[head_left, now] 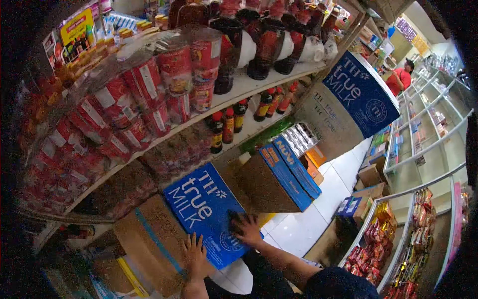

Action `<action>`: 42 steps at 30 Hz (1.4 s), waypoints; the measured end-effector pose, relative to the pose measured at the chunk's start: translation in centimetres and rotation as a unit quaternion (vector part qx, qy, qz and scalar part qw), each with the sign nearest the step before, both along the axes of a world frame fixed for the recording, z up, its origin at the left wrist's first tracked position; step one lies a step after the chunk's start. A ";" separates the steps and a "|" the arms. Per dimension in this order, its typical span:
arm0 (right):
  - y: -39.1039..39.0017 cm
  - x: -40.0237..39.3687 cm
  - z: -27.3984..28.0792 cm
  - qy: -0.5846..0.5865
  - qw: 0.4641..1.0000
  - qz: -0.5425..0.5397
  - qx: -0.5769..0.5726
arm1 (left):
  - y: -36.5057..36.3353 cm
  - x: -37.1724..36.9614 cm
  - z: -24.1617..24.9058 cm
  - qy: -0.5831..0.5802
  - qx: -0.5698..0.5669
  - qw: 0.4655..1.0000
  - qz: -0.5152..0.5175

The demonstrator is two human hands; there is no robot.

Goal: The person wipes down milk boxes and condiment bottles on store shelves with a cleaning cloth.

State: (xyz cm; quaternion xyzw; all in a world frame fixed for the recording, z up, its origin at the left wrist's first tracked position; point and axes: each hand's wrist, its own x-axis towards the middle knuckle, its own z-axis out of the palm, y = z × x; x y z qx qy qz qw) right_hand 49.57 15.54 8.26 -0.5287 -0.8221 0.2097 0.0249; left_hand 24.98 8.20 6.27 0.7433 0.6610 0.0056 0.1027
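Observation:
Both of my hands rest on cardboard cartons in the lower middle. My left hand (195, 255) lies with fingers apart near the seam between a brown carton (149, 234) with a blue tape strip and a blue TH true MILK carton (204, 209). On the blue carton's right part, my right hand (246, 230) is spread over its round logo. Neither hand grips anything. Behind the blue carton stands a brown and blue NUVI carton (286, 174).
Shelves of red cups (149, 84) and dark bottles (269, 45) rise at the left. A tall TH true MILK display (361, 94) stands ahead. White tile floor (298, 229) shows beside the cartons. Glass cases (423, 124) with snacks line the right. A person in red (399, 79) is far off.

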 end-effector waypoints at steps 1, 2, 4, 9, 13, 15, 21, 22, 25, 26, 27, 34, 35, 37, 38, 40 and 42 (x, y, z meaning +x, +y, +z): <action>0.9 -0.1 -0.1 -0.024 0.995 -0.084 0.050 | 0.1 -0.1 -0.4 -0.005 -0.010 1.000 -0.007; 1.5 -0.2 -1.0 -0.025 0.995 -0.084 0.054 | 0.4 0.0 -0.4 -0.006 -0.007 1.000 -0.007; 1.9 -1.5 -3.6 0.082 0.981 -0.142 0.100 | 0.3 0.0 -0.1 0.011 -0.018 1.000 -0.009; -4.2 -7.0 -4.4 0.181 0.980 -0.066 -0.044 | -0.4 -0.1 -1.7 -0.003 0.025 1.000 -0.008; -8.2 -8.0 -2.3 0.127 0.982 0.135 -0.027 | -0.4 -0.3 -1.3 -0.049 -0.009 0.999 0.011; -6.9 -7.0 -2.4 0.140 0.974 0.176 -0.012 | -0.4 0.1 0.3 -0.036 0.001 0.998 0.060; 2.3 -4.5 -5.5 0.180 0.968 0.154 0.088 | -1.3 -0.2 -1.9 0.020 -0.025 0.995 0.095; 3.4 -4.9 -5.1 0.139 0.985 0.052 0.092 | -1.0 -0.3 -1.8 0.030 -0.026 0.995 0.088; 5.1 -7.6 -3.6 0.126 0.988 -0.064 0.065 | 0.0 0.1 -1.7 0.033 -0.029 0.995 0.088; 5.3 -8.7 -3.4 0.156 0.985 -0.076 0.026 | 0.0 0.0 -1.5 0.028 -0.040 0.994 0.098; 4.9 -9.7 -4.2 0.159 0.984 -0.077 0.026 | 0.2 -0.1 -1.0 0.031 -0.039 0.994 0.098; 3.4 -8.6 -2.6 0.188 0.944 0.270 -0.032 | 0.6 -0.2 -1.2 0.069 -0.107 0.988 0.089; 5.6 -7.9 0.1 0.135 0.950 0.276 -0.059 | 0.0 -0.3 -1.9 0.066 -0.074 0.991 0.084; 9.8 -5.7 -8.4 0.152 0.978 0.093 -0.113 | -0.1 -0.3 -0.7 0.064 -0.070 0.992 0.084; 10.7 -6.0 -6.4 0.112 0.994 0.000 -0.012 | 0.1 -0.4 -0.3 0.059 -0.049 0.994 0.081; 13.7 -7.7 -3.8 0.069 0.989 -0.087 0.095 | 0.3 -0.4 -0.1 0.061 -0.057 0.993 0.082; 16.0 -11.1 -4.3 0.101 0.976 -0.143 0.127 | 0.5 -0.4 0.5 0.060 -0.055 0.994 0.078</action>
